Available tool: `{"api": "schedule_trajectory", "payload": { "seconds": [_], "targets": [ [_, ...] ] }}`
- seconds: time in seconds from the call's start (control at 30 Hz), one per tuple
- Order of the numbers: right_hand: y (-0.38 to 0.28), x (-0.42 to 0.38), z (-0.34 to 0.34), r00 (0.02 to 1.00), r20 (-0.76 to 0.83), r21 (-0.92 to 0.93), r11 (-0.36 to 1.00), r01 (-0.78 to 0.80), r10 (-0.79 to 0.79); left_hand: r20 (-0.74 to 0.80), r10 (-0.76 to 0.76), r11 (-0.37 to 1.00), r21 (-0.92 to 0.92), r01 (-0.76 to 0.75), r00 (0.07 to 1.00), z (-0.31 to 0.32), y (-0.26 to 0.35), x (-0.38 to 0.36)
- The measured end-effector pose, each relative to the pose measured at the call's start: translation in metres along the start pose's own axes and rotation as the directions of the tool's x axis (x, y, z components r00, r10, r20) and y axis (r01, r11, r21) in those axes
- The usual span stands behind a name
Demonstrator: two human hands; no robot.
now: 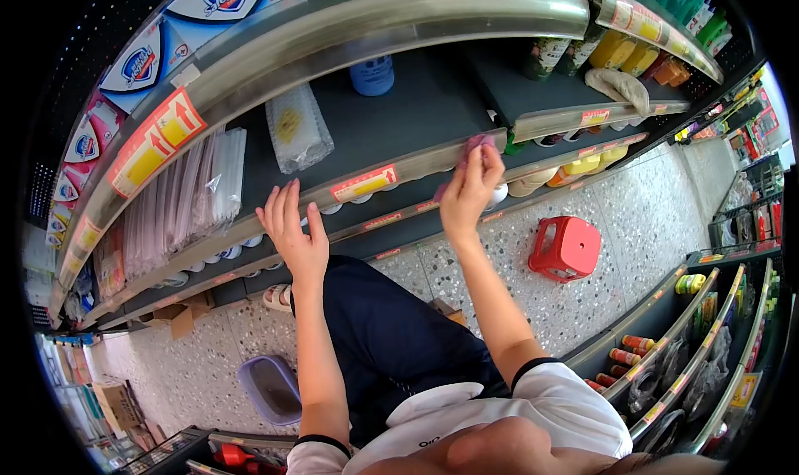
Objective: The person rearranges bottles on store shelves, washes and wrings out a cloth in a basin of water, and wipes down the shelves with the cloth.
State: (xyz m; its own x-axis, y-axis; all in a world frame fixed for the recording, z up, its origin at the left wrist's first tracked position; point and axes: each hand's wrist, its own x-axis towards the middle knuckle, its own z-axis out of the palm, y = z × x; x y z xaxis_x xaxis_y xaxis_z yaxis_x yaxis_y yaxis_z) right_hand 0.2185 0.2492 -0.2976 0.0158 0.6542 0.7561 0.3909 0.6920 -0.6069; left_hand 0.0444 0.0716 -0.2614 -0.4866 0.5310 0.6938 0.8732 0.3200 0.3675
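Observation:
A purple cloth is bunched in my right hand, whose fingers press it against the front edge strip of a dark shelf, near the strip's right end. Part of the cloth hangs below the palm. My left hand rests at the same strip further left, fingers spread, with nothing in it. Between the hands, a red and yellow price label sits in the strip. Behind it, the shelf board carries a bubble-wrapped package and a blue bottle.
Clear plastic packets stand on the shelf at left, below Safeguard boxes. A grey rag lies on the right shelf. On the speckled floor are a red stool and a purple-grey bucket. Stocked shelves stand at lower right.

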Motion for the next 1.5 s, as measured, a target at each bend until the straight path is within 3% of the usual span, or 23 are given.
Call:
{"api": "schedule_trajectory", "payload": {
  "seconds": [0.17,0.37,0.53,0.73,0.9,1.0,1.1,1.37,1.5],
  "targets": [
    [-0.024,-0.025,0.013,0.994,0.105,0.087,0.995,-0.038,0.029,-0.001,0.002,1.0,0.016,-0.002,1.0,0.0,0.002,0.0],
    [-0.043,-0.033,0.018,0.976,0.142,0.088,0.984,0.152,-0.164,-0.008,0.013,1.0,0.025,-0.012,1.0,0.002,0.001,-0.001],
    [-0.034,-0.024,0.008,0.941,0.242,0.136,0.969,0.207,-0.235,-0.011,0.017,0.999,0.032,-0.016,1.0,0.003,0.0,-0.002],
    [-0.012,-0.017,0.008,0.953,0.138,0.069,0.963,0.262,-0.269,0.011,0.01,0.999,0.039,-0.011,1.0,0.0,0.002,-0.002],
    [0.012,0.004,-0.007,0.985,0.081,-0.023,0.988,0.152,-0.15,0.014,0.017,0.999,0.035,-0.018,1.0,0.0,0.0,-0.002],
    [0.031,0.009,-0.009,0.991,0.081,0.013,0.994,0.109,-0.109,0.004,0.019,0.999,0.028,-0.02,1.0,0.001,-0.001,-0.002],
    [0.032,0.018,-0.015,0.996,0.04,-0.069,0.994,0.089,-0.086,0.002,0.018,1.0,0.01,-0.018,1.0,0.0,-0.002,-0.002],
    [0.023,0.012,-0.003,0.992,-0.098,-0.047,0.995,-0.086,0.081,0.006,0.002,0.999,-0.04,-0.002,1.0,-0.002,-0.002,-0.001],
    [0.017,0.001,0.002,0.993,-0.121,-0.134,0.99,-0.034,0.017,0.0,0.011,0.999,-0.032,-0.011,1.0,-0.001,-0.003,0.0]
  ]
}}
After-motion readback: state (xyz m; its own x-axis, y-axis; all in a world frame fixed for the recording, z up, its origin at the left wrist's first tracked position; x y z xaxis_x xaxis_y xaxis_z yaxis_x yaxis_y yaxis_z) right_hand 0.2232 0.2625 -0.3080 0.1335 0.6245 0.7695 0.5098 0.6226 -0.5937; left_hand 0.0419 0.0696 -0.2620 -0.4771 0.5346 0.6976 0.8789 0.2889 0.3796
